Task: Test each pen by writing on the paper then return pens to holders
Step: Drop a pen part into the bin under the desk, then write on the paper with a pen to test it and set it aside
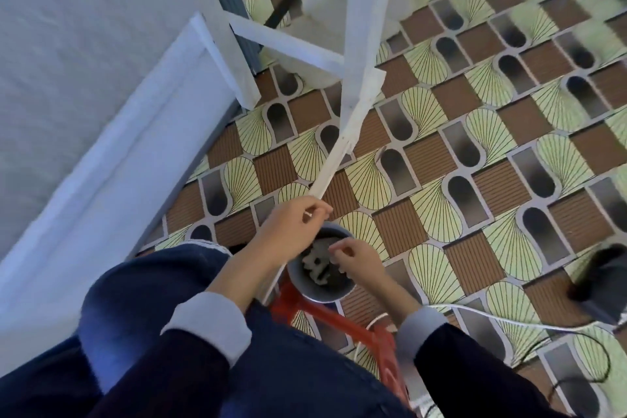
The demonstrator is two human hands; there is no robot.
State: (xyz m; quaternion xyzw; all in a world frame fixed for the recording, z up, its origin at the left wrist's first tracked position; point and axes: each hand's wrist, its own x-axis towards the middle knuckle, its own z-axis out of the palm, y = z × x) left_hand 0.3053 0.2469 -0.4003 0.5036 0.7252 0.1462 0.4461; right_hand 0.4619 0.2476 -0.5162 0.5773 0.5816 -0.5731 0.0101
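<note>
Grey holder [314, 295], pens [317, 270] inside, under right hand [359, 261]; left hand [288, 231] pinches white bit [308, 214].

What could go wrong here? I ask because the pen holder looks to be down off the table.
The grey holder sits low beside the red stool frame, with the left hand and right hand crowded over it; a knock might tip it. The white cable trails across the floor close by and could snag.
</note>
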